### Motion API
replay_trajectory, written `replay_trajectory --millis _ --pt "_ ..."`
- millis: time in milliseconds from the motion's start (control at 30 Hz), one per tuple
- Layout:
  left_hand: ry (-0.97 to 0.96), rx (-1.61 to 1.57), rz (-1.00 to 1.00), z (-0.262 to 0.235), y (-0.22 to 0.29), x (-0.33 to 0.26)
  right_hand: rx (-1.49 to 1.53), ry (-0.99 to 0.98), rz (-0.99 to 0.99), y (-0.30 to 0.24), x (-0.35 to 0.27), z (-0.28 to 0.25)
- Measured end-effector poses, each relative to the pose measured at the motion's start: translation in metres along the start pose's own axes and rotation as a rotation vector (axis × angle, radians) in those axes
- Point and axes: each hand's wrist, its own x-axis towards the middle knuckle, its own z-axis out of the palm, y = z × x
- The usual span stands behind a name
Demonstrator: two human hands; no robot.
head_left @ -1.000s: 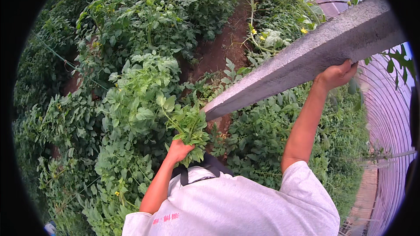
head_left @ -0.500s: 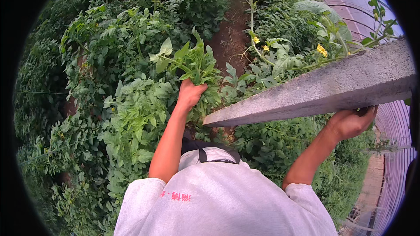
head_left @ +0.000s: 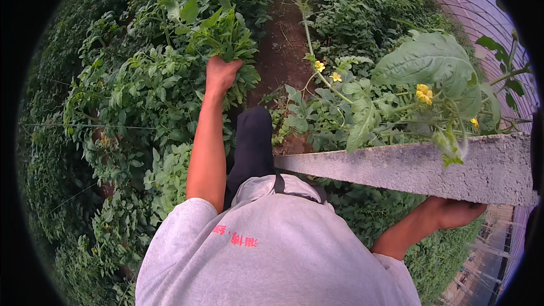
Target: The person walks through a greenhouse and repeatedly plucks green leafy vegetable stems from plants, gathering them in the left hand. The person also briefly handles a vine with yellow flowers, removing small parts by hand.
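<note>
From my end, left to right: thin green string (head_left: 102, 126) crosses the leafy plants (head_left: 127, 82) on the outer side of the left hand. Left hand (head_left: 222, 73) is clamped on the bunch of green shoots (head_left: 226, 37); stems sit in the fist, leaves fan out beyond it. I see a dark trouser leg (head_left: 253, 141) nearer the body than that hand, just right of its forearm. Soil path (head_left: 283, 51) runs up just right of the left hand. Between the hands, a vine (head_left: 330, 85) with yellow flowers (head_left: 424, 94) and one large leaf (head_left: 425, 65), which sits beyond the right hand. Concrete post (head_left: 396, 167) slants from near the trouser leg out to the right hand (head_left: 453, 212), which is up against its lower edge; fingers partly hidden, so I can't tell if they grip. Hands well apart.
</note>
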Motion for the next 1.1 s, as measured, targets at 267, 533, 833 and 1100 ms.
replay_trajectory --millis 267,533,833,1100 --pt "-0.317 -0.012 -0.098 0.074 -0.044 0.148 -0.116 0.246 -0.124 0.014 0.001 0.003" --pt "-1.045 0.156 -0.092 0.246 -0.103 0.332 -0.521 0.666 -0.189 -0.007 0.011 -0.084" --pt "-1.553 0.172 -0.115 0.373 -0.036 0.406 -0.656 1.222 -0.060 -0.063 -0.112 -0.142" --pt "-1.918 0.108 -0.126 0.442 0.010 0.419 -0.632 1.467 -0.033 -0.058 -0.209 -0.123"
